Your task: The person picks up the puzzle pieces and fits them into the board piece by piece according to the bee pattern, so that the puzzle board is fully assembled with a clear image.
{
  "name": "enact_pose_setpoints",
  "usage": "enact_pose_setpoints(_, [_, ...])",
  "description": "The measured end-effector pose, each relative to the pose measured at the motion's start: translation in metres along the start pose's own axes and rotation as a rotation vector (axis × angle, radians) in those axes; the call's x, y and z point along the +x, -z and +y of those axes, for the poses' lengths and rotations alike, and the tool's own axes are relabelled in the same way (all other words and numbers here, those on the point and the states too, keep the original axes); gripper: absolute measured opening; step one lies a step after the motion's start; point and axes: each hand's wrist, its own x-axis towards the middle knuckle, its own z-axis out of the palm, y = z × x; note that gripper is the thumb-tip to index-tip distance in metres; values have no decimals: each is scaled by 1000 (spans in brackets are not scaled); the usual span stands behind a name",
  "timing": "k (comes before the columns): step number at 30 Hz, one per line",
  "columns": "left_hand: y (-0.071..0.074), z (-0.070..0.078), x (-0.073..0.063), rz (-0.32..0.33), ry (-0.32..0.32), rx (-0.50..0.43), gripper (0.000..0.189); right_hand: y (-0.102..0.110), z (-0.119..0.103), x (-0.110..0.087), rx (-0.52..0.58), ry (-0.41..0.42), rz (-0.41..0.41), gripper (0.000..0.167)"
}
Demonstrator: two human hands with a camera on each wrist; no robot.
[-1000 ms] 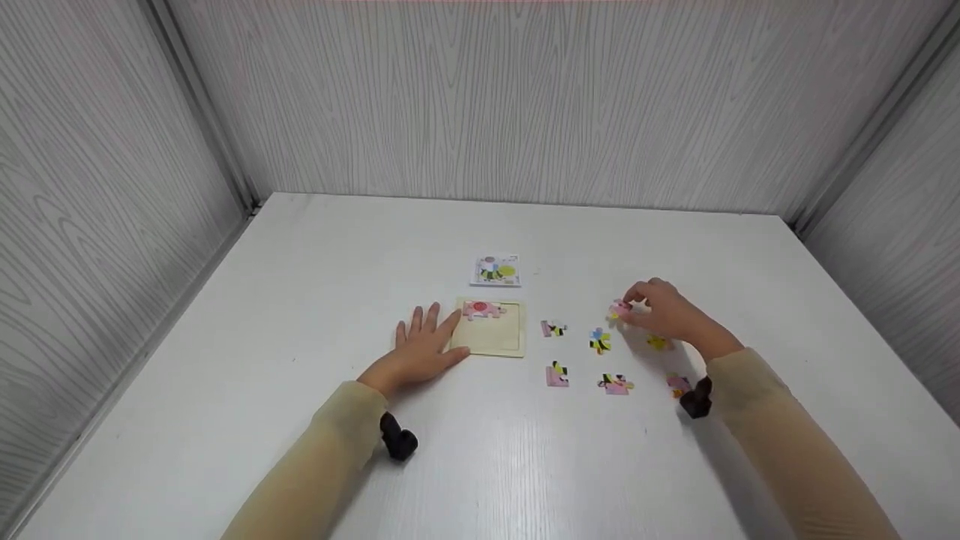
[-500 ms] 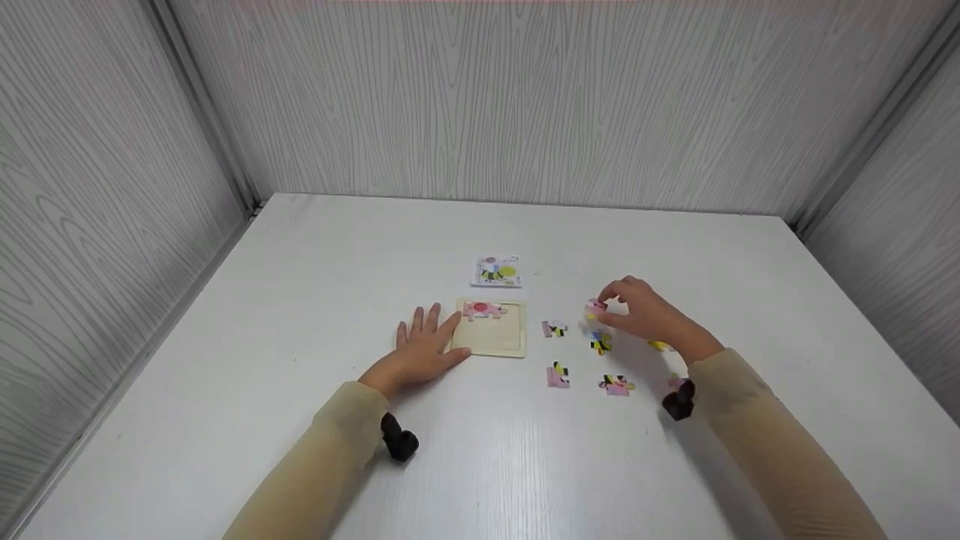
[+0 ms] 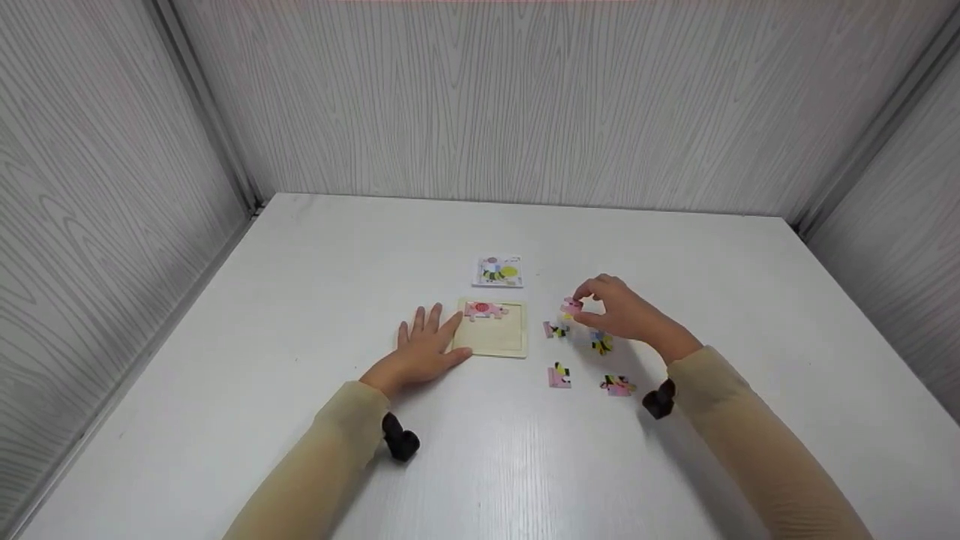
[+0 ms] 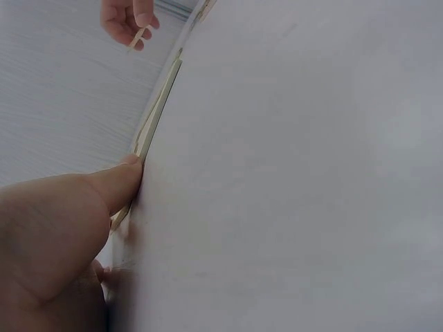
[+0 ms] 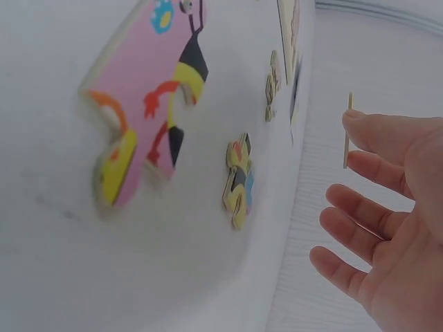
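Note:
My left hand [image 3: 421,352] lies with fingers spread on the table, its thumb and forefinger touching the left side of a shallow wooden puzzle tray [image 3: 491,339]. One pink jigsaw piece with a red circle [image 3: 486,310] sits along the tray's top edge. Right of the tray, my right hand [image 3: 619,311] pinches a pink and yellow puzzle piece [image 3: 571,307] between thumb and forefinger, above the table. In the right wrist view this thin piece [image 5: 347,142] appears edge-on, and the other fingers are loosely bent.
Several loose pieces lie right of the tray: a bee-striped one [image 3: 557,330], a blue and yellow one [image 3: 601,343], a pink corner [image 3: 559,376] and another pink one [image 3: 617,385]. A picture card [image 3: 498,271] lies behind the tray. Grey panels [image 3: 480,97] enclose the table.
My right hand has moved left toward the tray, carrying the pinched puzzle piece. Two pieces at the right are now covered by the right arm. My left hand stays in place.

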Motion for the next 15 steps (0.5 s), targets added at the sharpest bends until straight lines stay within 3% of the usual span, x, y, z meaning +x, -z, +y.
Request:
enact_pose_setpoints(9, [0,-1,0,8,-7,-5,71,-7,-13,11,0,40,-6,32])
enact_pose_setpoints(15, [1,0,-1,4,-14,-11,71,-10,-23,18,-3,19,-17,30])
